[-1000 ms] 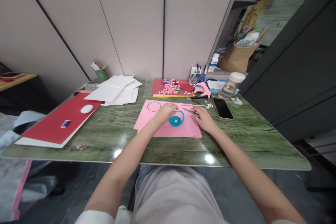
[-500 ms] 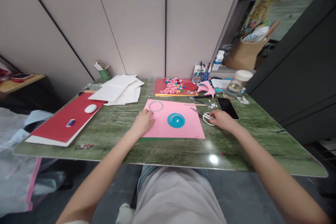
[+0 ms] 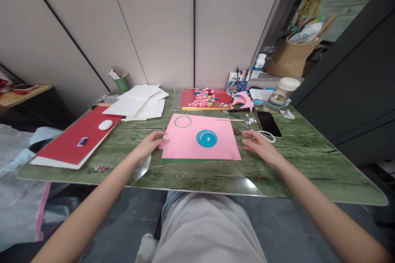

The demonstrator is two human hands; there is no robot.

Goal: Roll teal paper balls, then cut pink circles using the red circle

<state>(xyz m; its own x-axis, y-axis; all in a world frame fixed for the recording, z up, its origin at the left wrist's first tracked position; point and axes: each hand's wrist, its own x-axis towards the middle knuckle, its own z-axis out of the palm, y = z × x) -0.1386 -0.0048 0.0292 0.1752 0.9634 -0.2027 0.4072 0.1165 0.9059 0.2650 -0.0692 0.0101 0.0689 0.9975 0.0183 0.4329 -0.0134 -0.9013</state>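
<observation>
The left hand point(image 3: 150, 144) is at the left edge of the pink paper point(image 3: 185, 146), its fingers loose and holding nothing. I can't tell if it touches. The right hand point(image 3: 261, 146) is just past the right edge, fingers spread and nothing in them. White-handled scissors point(image 3: 271, 134) lie beside it, near the black phone point(image 3: 269, 124). On the pink paper are round blue pieces point(image 3: 210, 139) and a thin ring point(image 3: 183, 128).

Both hands point(image 3: 151, 143) point(image 3: 259, 146) loose, well apart
</observation>
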